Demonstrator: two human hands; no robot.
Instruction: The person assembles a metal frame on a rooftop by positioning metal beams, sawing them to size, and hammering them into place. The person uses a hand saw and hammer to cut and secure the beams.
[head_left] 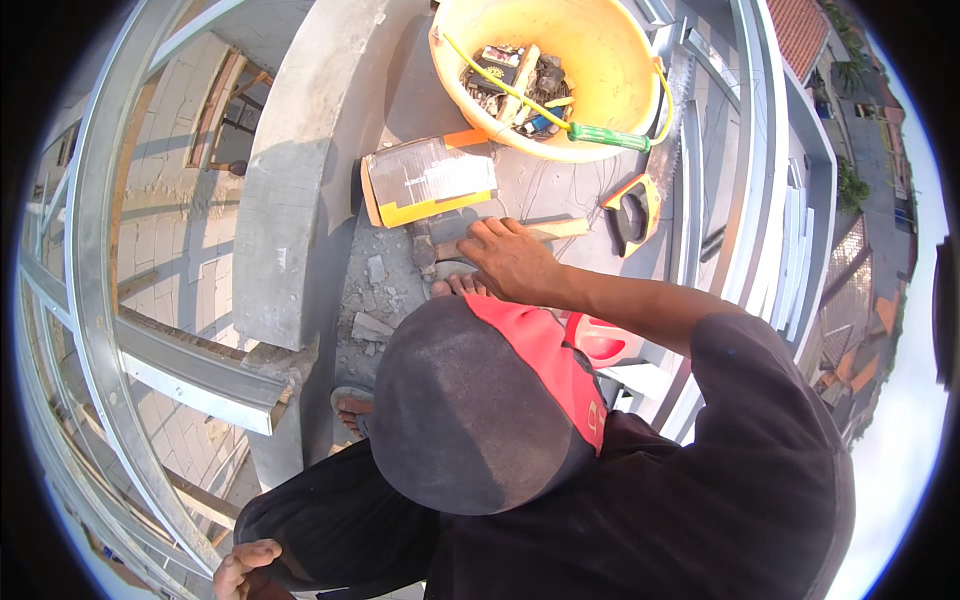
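Note:
My right hand (510, 260) is closed over the wooden handle of a hammer (562, 229) lying low over the grey floor. The dark hammer head points toward the rubble, just below a torn cardboard box (425, 183). Right of the handle's end lies a handsaw (640, 215) with a yellow and black grip. At the lower left my left hand (245, 568) hangs beside my bent knee, fingers slightly curled and nothing visible in them. A dark grey and red cap (470, 410) hides the middle of the scene.
A yellow-orange bucket (610, 60) with a green grip on its handle holds mixed scraps and small hardware. Broken concrete (372, 327) litters the floor by my feet. A concrete beam (285, 190) and metal framing (95, 200) stand left; more metal channels (765, 190) run along the right.

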